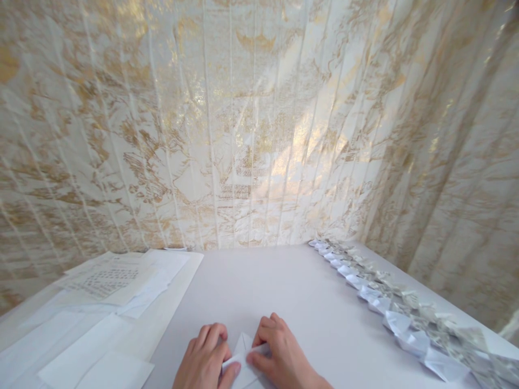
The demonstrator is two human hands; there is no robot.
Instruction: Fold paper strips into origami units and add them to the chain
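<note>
Curtain (259, 108), gold-patterned, hangs behind the white tabletop (267, 281); loose sheets (97, 324) lie left, folded paper pieces (399, 321) in rows right. Near centre, left hand (205, 354) and right hand (281, 348), fingers narrowed, hold a pointed folded paper (243, 346) between them.

The person's hands (283, 348) are bare, with slender fingers (211, 336) and an uncovered right wrist (311, 376).

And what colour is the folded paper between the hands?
The folded paper is white where it shows, in the head view, the only one.
</note>
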